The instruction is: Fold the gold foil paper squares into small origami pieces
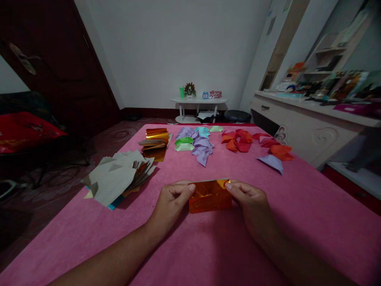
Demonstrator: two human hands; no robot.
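A shiny orange-gold sheet of foil paper [210, 198] is held up over the pink table, its long side running left to right. My left hand [175, 198] pinches its upper left corner, thumb on the near face. At the upper right corner my right hand [249, 200] grips it the same way. The fingers behind the sheet are mostly hidden. The sheet looks like a wide rectangle, perhaps folded over; a thin paler edge shows along its top.
The pink-covered table [178, 254] carries a stack of grey-backed paper [114, 174], gold foil sheets [156, 143], purple folded pieces [203, 147], red and orange folded pieces [242, 139], and a lone lilac piece [271, 163]. A white side table [199, 100] stands by the wall.
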